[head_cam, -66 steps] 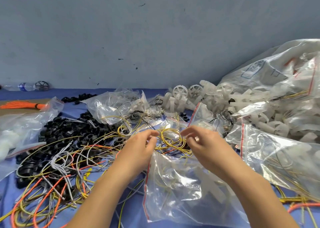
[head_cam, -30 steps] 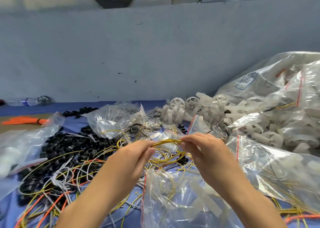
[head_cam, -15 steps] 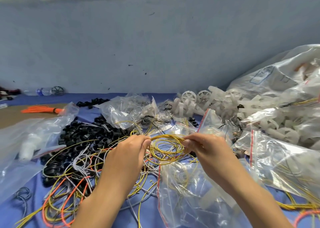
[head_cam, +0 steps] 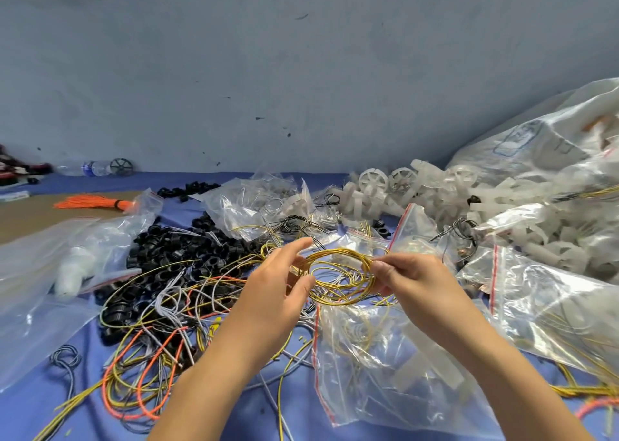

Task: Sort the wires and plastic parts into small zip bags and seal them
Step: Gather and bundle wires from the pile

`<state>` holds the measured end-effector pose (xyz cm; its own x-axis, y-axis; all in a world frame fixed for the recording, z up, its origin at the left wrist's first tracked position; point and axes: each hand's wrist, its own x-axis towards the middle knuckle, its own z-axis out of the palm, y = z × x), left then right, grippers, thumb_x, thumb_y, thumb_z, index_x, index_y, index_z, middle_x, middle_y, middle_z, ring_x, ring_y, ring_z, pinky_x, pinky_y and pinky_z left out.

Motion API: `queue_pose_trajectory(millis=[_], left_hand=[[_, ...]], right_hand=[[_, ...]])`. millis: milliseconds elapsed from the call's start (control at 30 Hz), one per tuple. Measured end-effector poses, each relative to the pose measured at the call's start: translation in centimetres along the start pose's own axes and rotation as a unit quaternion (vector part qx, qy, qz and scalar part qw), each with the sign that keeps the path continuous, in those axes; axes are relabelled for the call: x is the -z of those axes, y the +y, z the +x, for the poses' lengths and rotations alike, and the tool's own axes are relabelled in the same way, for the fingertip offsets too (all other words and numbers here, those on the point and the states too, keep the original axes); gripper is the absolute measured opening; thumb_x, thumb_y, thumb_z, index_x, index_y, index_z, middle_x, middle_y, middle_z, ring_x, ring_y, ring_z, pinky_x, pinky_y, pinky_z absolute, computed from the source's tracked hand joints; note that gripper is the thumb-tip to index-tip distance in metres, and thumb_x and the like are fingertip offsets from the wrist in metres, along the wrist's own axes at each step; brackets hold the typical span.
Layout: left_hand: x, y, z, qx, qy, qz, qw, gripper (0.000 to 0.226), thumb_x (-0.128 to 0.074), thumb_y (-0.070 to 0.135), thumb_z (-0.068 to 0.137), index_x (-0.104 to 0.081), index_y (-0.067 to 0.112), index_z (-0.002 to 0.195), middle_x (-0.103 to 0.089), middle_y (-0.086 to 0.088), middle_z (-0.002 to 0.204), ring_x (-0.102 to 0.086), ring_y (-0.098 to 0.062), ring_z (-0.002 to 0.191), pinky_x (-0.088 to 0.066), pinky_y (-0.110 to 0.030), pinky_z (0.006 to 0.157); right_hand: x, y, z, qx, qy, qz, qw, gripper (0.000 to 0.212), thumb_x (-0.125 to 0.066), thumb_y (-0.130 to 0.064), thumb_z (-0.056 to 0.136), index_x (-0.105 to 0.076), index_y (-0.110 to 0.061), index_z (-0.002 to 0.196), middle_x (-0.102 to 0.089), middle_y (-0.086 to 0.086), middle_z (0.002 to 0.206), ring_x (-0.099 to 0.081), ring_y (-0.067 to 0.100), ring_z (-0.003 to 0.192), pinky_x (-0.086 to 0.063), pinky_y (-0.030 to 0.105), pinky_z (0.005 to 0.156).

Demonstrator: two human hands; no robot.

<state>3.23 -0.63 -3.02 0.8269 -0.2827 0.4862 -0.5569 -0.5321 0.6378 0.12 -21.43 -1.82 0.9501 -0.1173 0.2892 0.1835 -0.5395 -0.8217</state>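
Pinching the yellow wire coil point(head_cam: 336, 253) tight, that's your right hand point(head_cam: 412, 283).
– And your left hand point(head_cam: 274, 293) sits at the coil's other side, thumb and fingers apart. Coil hangs just above the zip bag point(head_cam: 385, 367).

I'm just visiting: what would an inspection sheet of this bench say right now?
Surface: blue cloth, mostly covered.
Job's things: yellow wire coil, clear zip bag below it, black rings, white wheels.
Clutter: water bottle, orange bundle.
Hands: right hand pinches the coil; left hand has fingers spread at its left edge.
Cables: loose wires, orange, yellow and grey, tangled at left.
Surroundings: blue-grey wall; large filled sack at right.
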Motion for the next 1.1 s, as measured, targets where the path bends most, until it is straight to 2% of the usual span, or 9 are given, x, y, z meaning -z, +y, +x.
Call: queue_pose_trajectory(millis=[167,267,400,567,700,800,900,1000,1100], left_hand=[[-0.2,0.2,0.0,-0.041,0.081,0.051,0.995,0.023,-0.062,0.013,0.093,-0.065,0.02,0.115,-0.065,0.013,0.102,-0.057,0.008,0.086,-0.037,-0.002,0.076],[-0.4,0.0,0.0,-0.049,0.107,0.092,0.989,0.019,-0.062,0.013,0.093,-0.068,0.016,0.111,-0.067,0.007,0.101,-0.062,-0.005,0.088,-0.046,-0.016,0.081],[-0.3,-0.6,0.1,-0.034,0.129,0.138,0.981,0.012,-0.062,0.016,0.094,-0.069,0.013,0.103,-0.069,0.003,0.096,-0.066,-0.02,0.083,-0.052,-0.04,0.073],[0.9,-1.6,0.5,0.03,0.163,0.13,0.978,0.009,-0.059,0.018,0.095,-0.068,0.017,0.095,-0.068,0.003,0.081,-0.064,-0.021,0.074,-0.051,-0.038,0.068],[1.2,-1.2,0.7,0.186,0.185,-0.136,0.955,0.013,-0.054,0.021,0.099,-0.062,0.015,0.092,-0.073,-0.005,0.082,-0.069,-0.013,0.066,-0.059,-0.032,0.061],[-0.2,1.4,0.7,0.272,0.081,-0.457,0.843,0.015,-0.052,0.022,0.099,-0.057,0.008,0.102,-0.075,-0.011,0.095,-0.071,-0.016,0.077,-0.059,-0.033,0.073],[-0.7,3.3,0.4,0.244,-0.027,-0.616,0.749,0.029,-0.052,0.027,0.094,-0.057,0.007,0.114,-0.069,-0.017,0.116,-0.068,-0.027,0.104,-0.056,-0.04,0.089],[-0.4,4.0,0.1,0.21,-0.065,-0.639,0.737,0.019,-0.045,0.023,0.101,-0.058,0.009,0.105,-0.065,-0.022,0.122,-0.066,-0.031,0.109,-0.058,-0.038,0.081],[-0.5,3.8,-0.2,0.234,-0.061,-0.575,0.782,0.019,-0.043,0.025,0.102,-0.058,0.015,0.096,-0.07,-0.014,0.112,-0.069,-0.02,0.077,-0.057,-0.031,0.065]], right_hand=[[0.1,-0.2,-0.2,-0.037,-0.036,0.072,0.996,0.028,-0.058,-0.017,0.097,-0.074,-0.023,0.076,-0.073,-0.007,0.067,-0.059,0.002,0.061,-0.046,0.012,0.062],[0.0,-0.4,-0.2,-0.049,-0.043,0.099,0.993,0.025,-0.059,-0.017,0.097,-0.074,-0.023,0.078,-0.074,-0.006,0.068,-0.058,-0.001,0.058,-0.043,0.007,0.059],[-0.1,-0.5,-0.3,-0.048,-0.038,0.059,0.996,0.023,-0.058,-0.022,0.097,-0.074,-0.025,0.081,-0.074,-0.009,0.07,-0.061,0.002,0.065,-0.051,0.02,0.072],[0.9,-0.6,-0.3,-0.025,0.026,-0.013,0.999,0.023,-0.058,-0.023,0.096,-0.074,-0.027,0.08,-0.072,-0.016,0.069,-0.068,0.015,0.074,-0.054,0.038,0.079],[1.1,-1.4,-0.6,-0.01,0.074,0.041,0.996,0.018,-0.061,-0.026,0.094,-0.076,-0.025,0.083,-0.074,-0.016,0.073,-0.07,0.007,0.078,-0.052,0.032,0.077],[-0.6,-3.2,-1.3,0.049,0.027,0.085,0.995,0.015,-0.064,-0.029,0.093,-0.077,-0.023,0.092,-0.075,-0.014,0.085,-0.068,-0.002,0.085,-0.051,0.019,0.077],[-2.6,-4.4,-1.7,0.094,-0.005,0.048,0.994,0.012,-0.067,-0.03,0.091,-0.078,-0.026,0.094,-0.068,-0.012,0.102,-0.062,-0.001,0.096,-0.046,0.019,0.083],[-3.2,-4.7,-1.9,0.089,0.011,0.06,0.994,0.007,-0.072,-0.03,0.087,-0.075,-0.034,0.082,-0.058,-0.013,0.114,-0.055,-0.008,0.099,-0.041,0.008,0.077],[-3.5,-4.4,-1.9,0.074,0.015,0.024,0.997,0.012,-0.074,-0.033,0.084,-0.068,-0.037,0.075,-0.053,-0.01,0.122,-0.049,0.001,0.119,-0.04,0.023,0.094]])
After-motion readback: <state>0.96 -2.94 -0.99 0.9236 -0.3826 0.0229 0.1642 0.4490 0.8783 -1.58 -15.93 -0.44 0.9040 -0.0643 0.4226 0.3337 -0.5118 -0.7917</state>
